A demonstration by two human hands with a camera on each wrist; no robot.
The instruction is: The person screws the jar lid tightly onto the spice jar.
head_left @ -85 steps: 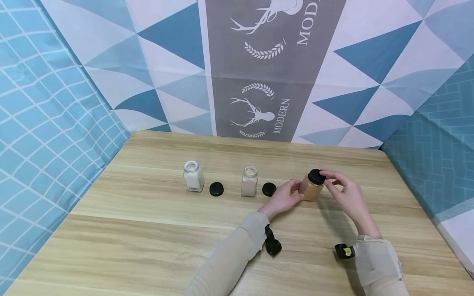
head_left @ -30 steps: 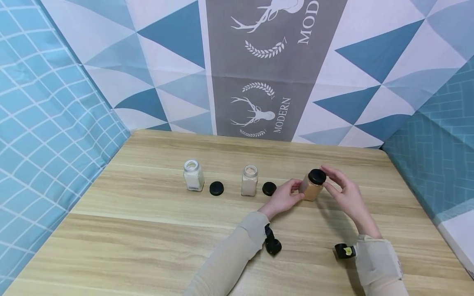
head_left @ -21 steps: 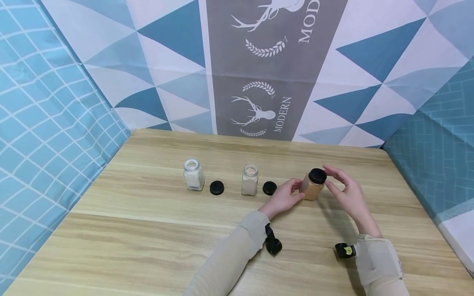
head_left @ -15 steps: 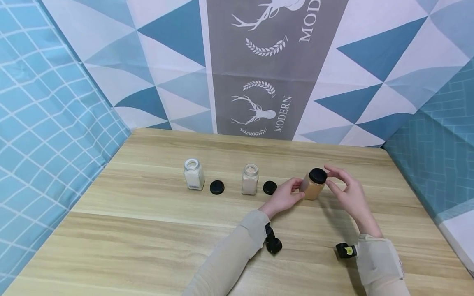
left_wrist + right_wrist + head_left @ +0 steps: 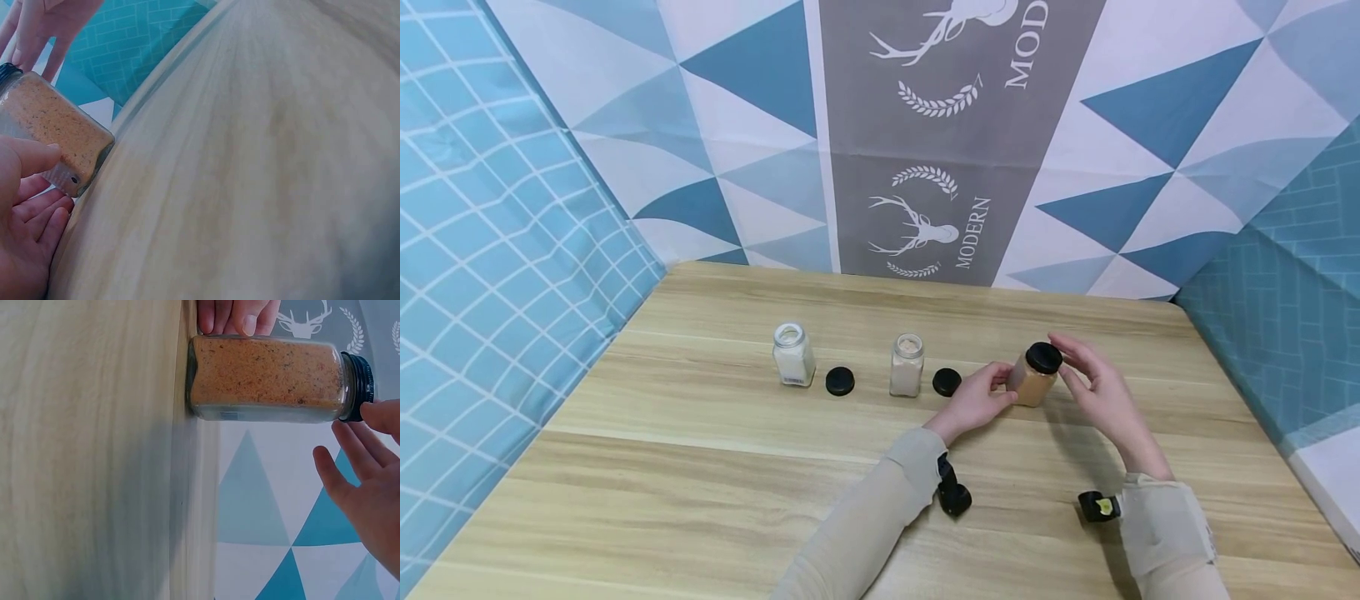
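Observation:
A glass spice jar [image 5: 1032, 385] of orange-brown seasoning stands upright at the right of the table, its black lid [image 5: 1043, 357] on top. My left hand [image 5: 973, 406] holds the body from the left, thumb on the near side and fingers behind, low on the glass in the left wrist view. From the right, my right hand [image 5: 1105, 400] pinches the lid. Its thumb lies against the lid's edge in the right wrist view, with the other fingers spread beside it. The seasoning [image 5: 269, 372] fills most of the jar.
Left of the hands stand two lidless jars, one with white contents [image 5: 793, 362] and one with pale pinkish powder [image 5: 906, 373]. A black lid [image 5: 839, 381] lies beside the first, another lid [image 5: 947, 382] beside the second, close to my left hand. Patterned cloth walls edge the table.
My right hand's fingers shift around the lid's edge, moving slightly outward and then back behind it. The left hand and the jar stay in place.

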